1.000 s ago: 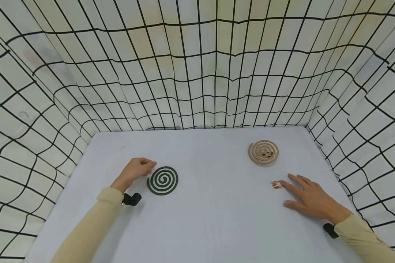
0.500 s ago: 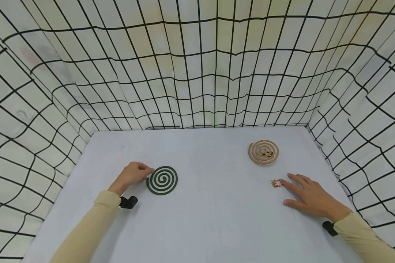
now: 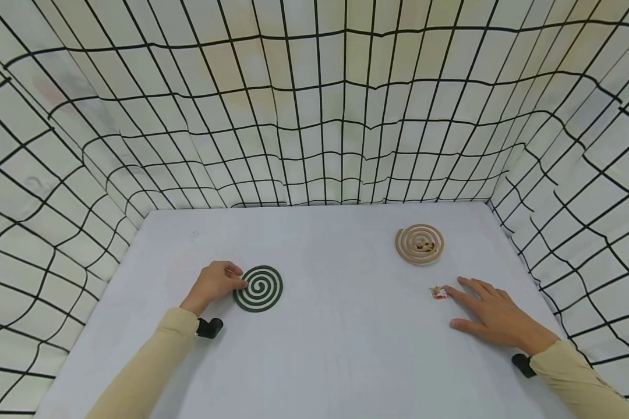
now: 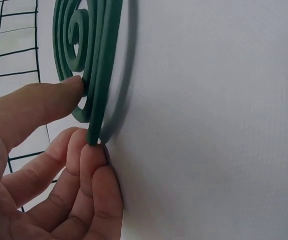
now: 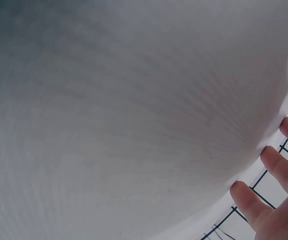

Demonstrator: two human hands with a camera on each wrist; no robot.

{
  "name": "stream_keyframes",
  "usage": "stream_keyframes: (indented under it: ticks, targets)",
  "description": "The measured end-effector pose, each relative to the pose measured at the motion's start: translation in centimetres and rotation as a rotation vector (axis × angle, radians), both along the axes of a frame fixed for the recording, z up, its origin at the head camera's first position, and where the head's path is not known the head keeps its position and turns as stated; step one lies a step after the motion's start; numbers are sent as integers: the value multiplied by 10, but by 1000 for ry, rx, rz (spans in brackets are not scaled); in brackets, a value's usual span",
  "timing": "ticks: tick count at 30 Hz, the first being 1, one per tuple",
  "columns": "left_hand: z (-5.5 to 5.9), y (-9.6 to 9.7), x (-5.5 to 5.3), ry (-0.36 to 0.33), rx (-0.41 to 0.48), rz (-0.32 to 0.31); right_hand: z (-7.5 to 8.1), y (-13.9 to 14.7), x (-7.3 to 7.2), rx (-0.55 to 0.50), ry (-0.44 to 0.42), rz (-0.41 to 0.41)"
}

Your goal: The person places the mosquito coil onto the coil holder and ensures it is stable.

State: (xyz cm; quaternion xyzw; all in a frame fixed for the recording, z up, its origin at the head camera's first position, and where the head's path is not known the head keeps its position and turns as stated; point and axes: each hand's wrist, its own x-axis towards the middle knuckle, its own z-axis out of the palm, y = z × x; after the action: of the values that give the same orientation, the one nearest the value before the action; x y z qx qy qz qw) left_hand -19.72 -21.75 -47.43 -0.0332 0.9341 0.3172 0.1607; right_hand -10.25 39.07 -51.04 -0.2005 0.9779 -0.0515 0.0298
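Left hand (image 3: 213, 285) is on the dark green, flat spiral coil (image 3: 259, 286), pinching its near-side rim: thumb on the upper face, other fingers bent in at the coil's outer tail end. Right hand (image 3: 495, 317) lies palm down, fingers spread, gripping nothing; index fingertip is at the edge of the small red-and-white printed card (image 3: 438, 293), touching or nearly so. Green coil sits just right of the left hand, on the white, matte surface (image 3: 335, 326). Left wrist view shows a shadow beside the coil, so the gripped rim may be slightly raised; can't confirm from the head view. Step in hand reads as securing the green coil by its edge. Next move likely calls for a light, level pinch, with the card left under the right hand's control. Coil looks matte and smooth, flat-sided in cross-section, one continuous strip with narrow gaps; probably brittle or bendy at the turns, so a one-edge lift could twist or snap it. Beyond the right hand: a tan, round spiral coil (image 3: 410, 244), same form, with a small dark-and-gold patch near its centre, too small to identify. Card looks thin and glossy, roughly rectangular. Black cord netting (image 3: 346, 31) stands beyond both hands.
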Motion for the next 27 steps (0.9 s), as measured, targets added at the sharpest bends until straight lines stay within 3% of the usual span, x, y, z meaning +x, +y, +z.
stream_keyframes:
  ticks: [5, 16, 27]
  targets:
    - [2, 2, 2, 9, -11, 11, 0, 0, 1, 0, -10, -4]
    - [-6, 6, -1, 26, -20, 33, 3, -2, 1, -5, 2, 0]
    - [-2, 13, 1, 31, -46, 40, 6, -2, 1, 1, -6, 1]
